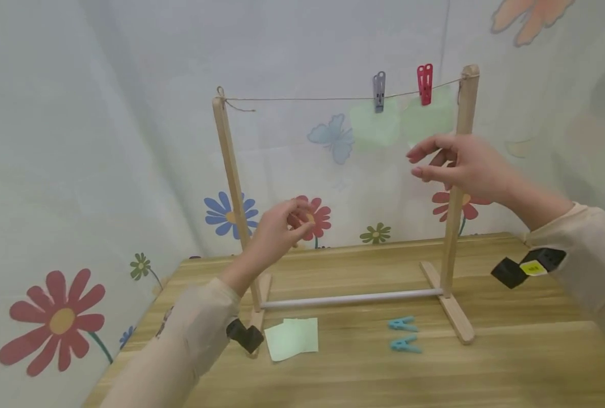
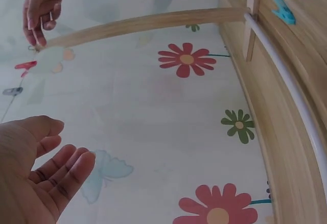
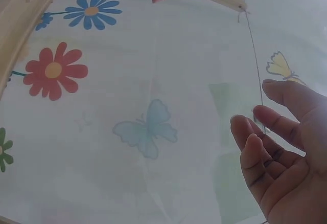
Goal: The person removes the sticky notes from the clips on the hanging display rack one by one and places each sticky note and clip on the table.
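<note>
Backdrop: pale cloth (image 1: 149, 136), printed with flowers and butterflies, behind a wood-grain desk (image 1: 353, 374). On the desk: one wooden frame, comprising a left post (image 1: 233, 170), a right post (image 1: 467, 107), a white rod (image 1: 353, 298) between them low down, and a thin string (image 1: 302, 99) tied across the tops. On the string, towards the right post: one grey clothespin (image 1: 379, 90) holding a pale green paper sheet (image 1: 371, 130), and one red clothespin (image 1: 425, 85) holding a second green sheet (image 1: 427, 122). Towards the desk's left edge, in front of the rod: two loose pale green paper squares (image 1: 284, 343), overlapping. Right of the desk's centre, near the right post's foot (image 1: 457, 323): two blue clothespins (image 1: 405, 344), lying one in front of the other. Left hand (image 1: 277, 229): raised near the left post, fingers loosely bent, narrow gap to the thumb, holding nothing. Right hand (image 1: 468, 164): raised before the right post, below the red clothespin, fingers bent, moderate gap to the thumb, likewise unladen. Both arms: beige sleeves (image 1: 583, 255).
</note>
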Available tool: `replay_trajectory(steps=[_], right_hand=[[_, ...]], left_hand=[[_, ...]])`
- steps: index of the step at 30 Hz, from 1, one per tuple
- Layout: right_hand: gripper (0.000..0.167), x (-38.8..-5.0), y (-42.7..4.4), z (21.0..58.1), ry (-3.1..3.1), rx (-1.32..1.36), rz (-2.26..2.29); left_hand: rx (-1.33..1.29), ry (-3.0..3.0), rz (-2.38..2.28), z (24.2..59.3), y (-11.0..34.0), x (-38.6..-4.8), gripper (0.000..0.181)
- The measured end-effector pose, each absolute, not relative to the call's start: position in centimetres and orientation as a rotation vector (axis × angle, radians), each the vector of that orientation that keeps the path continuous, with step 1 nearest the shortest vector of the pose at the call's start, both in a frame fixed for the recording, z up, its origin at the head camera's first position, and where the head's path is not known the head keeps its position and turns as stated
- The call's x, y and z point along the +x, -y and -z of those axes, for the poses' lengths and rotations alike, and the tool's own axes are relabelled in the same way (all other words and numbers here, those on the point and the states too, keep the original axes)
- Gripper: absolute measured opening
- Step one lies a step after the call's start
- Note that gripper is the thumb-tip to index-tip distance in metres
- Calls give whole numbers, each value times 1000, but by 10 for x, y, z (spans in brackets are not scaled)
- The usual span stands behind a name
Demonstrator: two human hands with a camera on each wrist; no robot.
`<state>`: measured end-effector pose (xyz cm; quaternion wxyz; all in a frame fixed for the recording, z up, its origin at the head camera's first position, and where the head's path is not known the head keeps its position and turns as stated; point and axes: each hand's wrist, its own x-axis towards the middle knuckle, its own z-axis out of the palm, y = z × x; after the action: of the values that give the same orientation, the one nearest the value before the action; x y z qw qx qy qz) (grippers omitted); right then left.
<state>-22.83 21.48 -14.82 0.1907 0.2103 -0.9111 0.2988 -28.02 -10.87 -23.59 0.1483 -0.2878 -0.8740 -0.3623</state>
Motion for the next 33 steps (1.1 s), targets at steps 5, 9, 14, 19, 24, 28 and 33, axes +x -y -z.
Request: replay_trajectory(steps=[5,9,14,19,24,28,33], right_hand=[[34,-235,-209,124,2479,599,-820],[35,-241,-204,108,2445,605,-793],[39,-251,-201,85,2378,561,-778],[46,-261,-196,69,2391,484,-756],[50,-269,-183,59,2444,453,-734],[52,-273,-171,54,2476,432,-708],[58,-278,-160,49,2533,400,-725]], left_hand=[[-823,2447,1066,228,94,-288,32],[-795,2399,1140,223,83,-297,30],[-780,2362,1348,211,70,-307,30],[-789,2344,1422,199,57,-308,35],[-799,2336,1447,190,45,-310,41],[-812,2335,1460,183,36,-314,44],[-801,2314,1538,174,25,-317,46]])
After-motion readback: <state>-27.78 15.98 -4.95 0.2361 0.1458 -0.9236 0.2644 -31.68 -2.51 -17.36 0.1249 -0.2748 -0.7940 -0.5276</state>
